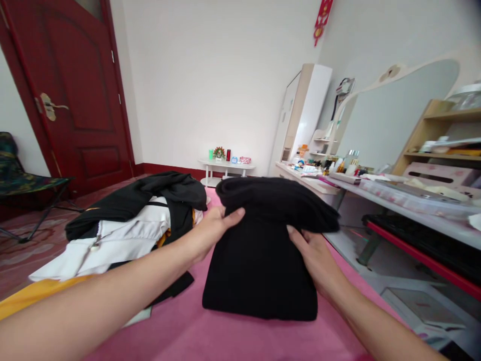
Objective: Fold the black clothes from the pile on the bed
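A black garment (263, 271), its exact kind not clear, is partly folded into a block on the pink bed cover (176, 331). Its far end is bent over into a thick roll that sticks out to the right. My left hand (214, 228) grips the left edge, thumb on top and fingers hidden beneath the cloth. On the opposite side my right hand (313, 253) pinches the edge just under the overhanging fold, with its fingers partly hidden. Left of it lies a loose heap of clothes (131, 235), with black, white and yellow pieces.
At right a dressing table (421, 205) with a mirror (398, 115) carries bottles and boxes. A small white table (227, 164) stands by the far wall. On the left are a camouflage folding chair (30, 183) and a dark red door (71, 90).
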Motion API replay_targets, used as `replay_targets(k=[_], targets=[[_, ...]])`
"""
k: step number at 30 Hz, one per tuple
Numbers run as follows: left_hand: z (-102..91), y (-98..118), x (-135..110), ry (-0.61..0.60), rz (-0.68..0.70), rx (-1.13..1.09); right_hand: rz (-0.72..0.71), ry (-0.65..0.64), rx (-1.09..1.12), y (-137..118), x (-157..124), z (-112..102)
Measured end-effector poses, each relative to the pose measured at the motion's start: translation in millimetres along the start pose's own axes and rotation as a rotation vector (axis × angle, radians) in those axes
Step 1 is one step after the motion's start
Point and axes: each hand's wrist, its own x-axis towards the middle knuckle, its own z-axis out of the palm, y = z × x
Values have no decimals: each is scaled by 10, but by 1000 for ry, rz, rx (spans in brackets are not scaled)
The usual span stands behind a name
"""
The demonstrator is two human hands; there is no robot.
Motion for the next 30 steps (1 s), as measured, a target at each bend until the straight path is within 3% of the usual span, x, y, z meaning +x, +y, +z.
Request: replay_targets(k=[3, 5, 6, 9, 12, 15, 18, 22, 24, 27, 30], targets=[[-166, -240, 731, 156, 2, 164, 19, 92, -63, 327, 550, 183], [-292, -588, 1071, 360, -62, 538, 111, 143, -275, 687, 718, 315], [-349, -788, 1177, 401, -102, 613, 183, 143, -383, 872, 742, 371], [-467, -1334, 1294, 471, -169, 715, 288, 131, -586, 1293, 692, 474], [-525, -1608, 1275, 487, -154, 845, 299, 89, -687, 1436, 652, 475], [-544, -1572, 1243, 416, -165, 1050, 336, 37, -687, 1438, 701, 421], [-457, -1313, 1225, 354, -192, 1198, 391, -38, -706, 1385, 844, 333], [-93, -886, 1312, 235, -96, 1300, 441, -75, -819, 1116, 1213, 260], [126, -791, 1402, 124, -22, 1310, 345, -44, -865, 949, 1392, 330], [322, -929, 1499, 33, 39, 1290, 159, -58, -804, 876, 1447, 563], [265, -1281, 1514, 57, -28, 1281, 246, -107, -758, 1082, 1244, 761]])
